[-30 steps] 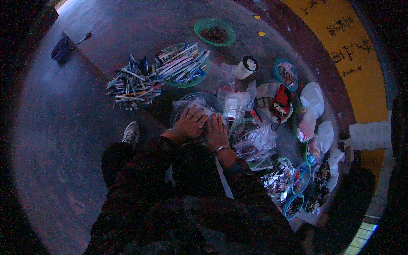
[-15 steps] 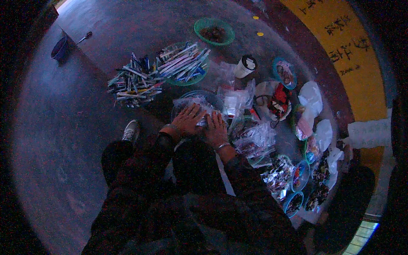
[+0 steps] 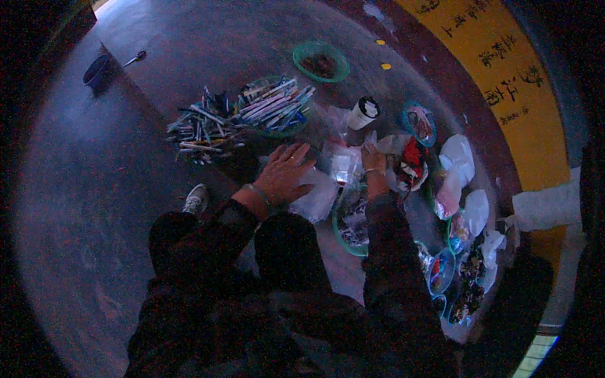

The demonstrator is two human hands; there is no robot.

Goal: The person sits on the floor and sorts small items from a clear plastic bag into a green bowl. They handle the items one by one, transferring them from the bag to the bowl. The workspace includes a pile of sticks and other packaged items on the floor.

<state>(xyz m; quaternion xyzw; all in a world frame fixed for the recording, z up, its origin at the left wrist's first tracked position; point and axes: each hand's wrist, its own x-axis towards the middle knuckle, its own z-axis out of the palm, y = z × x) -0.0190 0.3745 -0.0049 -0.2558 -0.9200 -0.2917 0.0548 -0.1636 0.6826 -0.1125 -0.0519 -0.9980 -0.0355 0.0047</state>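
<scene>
My left hand is open, its fingers spread just above a crumpled clear plastic sheet or bag in front of my knee. To its right, my right hand is closed, with a clear plastic bag standing up from its fingers; the exact grip is too dim to make out. Between the hands lies a pale packet in clear plastic. Beneath my right forearm, partly covered by it, sits a green-rimmed basket with clear, shiny packaging inside.
Beyond my left hand are a loose heap of pens and a green basket of pens. Farther off stand a green bowl and a white cup. To the right are a red-and-black bundle, white bags and small baskets.
Both hands were side by side on the plastic. My right hand has moved right and closed by the clear bags; my left stays near and has lifted slightly, fingers spread.
</scene>
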